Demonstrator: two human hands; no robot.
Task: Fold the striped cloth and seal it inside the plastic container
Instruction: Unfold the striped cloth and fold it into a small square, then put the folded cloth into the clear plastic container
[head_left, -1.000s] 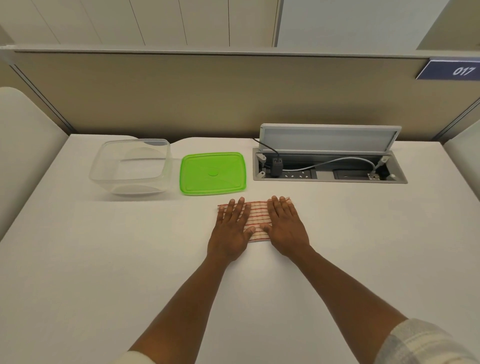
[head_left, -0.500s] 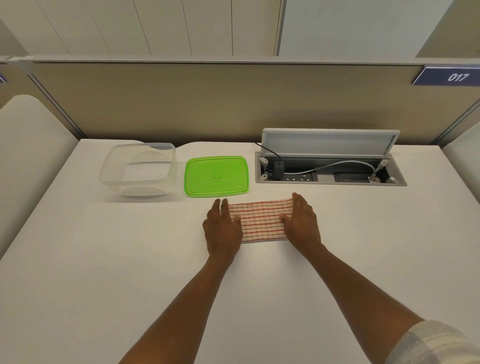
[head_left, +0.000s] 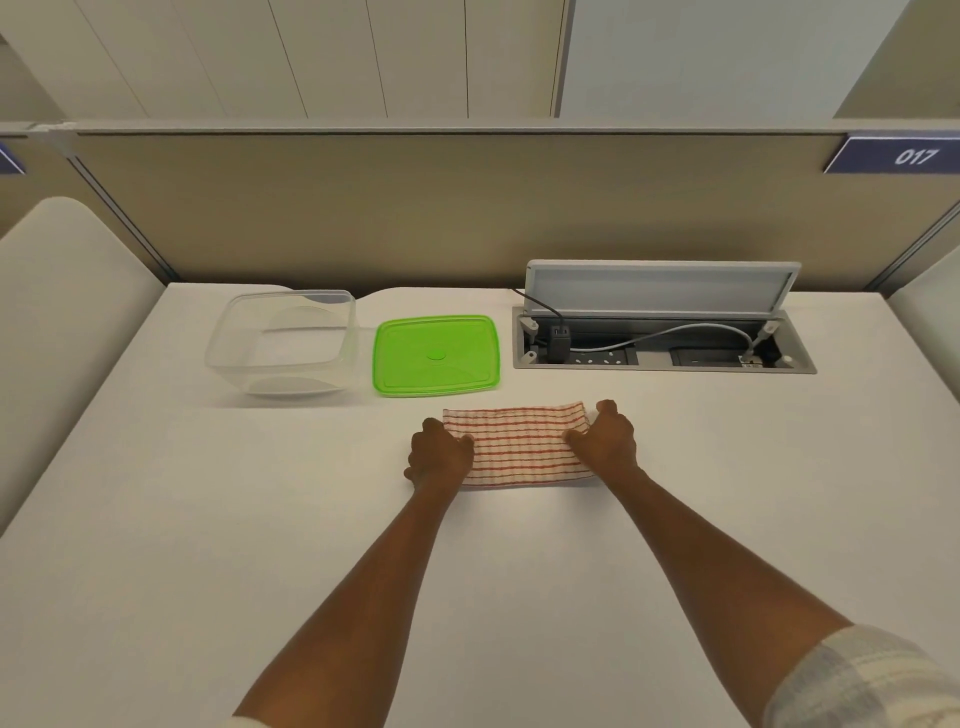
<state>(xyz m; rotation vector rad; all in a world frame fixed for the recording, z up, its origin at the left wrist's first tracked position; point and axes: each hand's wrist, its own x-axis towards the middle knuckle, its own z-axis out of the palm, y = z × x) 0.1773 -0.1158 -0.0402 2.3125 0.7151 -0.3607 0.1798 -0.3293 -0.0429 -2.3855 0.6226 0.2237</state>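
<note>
Left hand (head_left: 438, 457) is curled shut on the left short edge of the red-and-white striped cloth (head_left: 517, 447), thumb on top, fingers seemingly tucked under; right hand (head_left: 605, 436) does the same on the right edge, knuckles up. Both pinch fabric, though fingertips under the cloth are hidden, so how many layers each holds can't be told.

Cloth lies flat on the white tabletop (head_left: 208, 545) as a narrow folded rectangle, stripes running left-right, just in front of the bright green rectangular plastic lid (head_left: 436, 356). Clear rectangular plastic container (head_left: 283, 343) sits open & empty beside the lid, to its left, back-left of the cloth. Lid is off, lying flat.

Probably mid-fold or about to lift; nothing packed or sealed yet.

Risks from here:
- If only the top layer is pinched, lifting would let the fold drop open.
- Rectangle looks about as long as the container's opening; w/o another fold, edges may hang over the rim & stop the lid seating.
- Open cable tray w/ charger (head_left: 660, 348) sits back-right, near the right hand; a swung corner could snag there.
</note>
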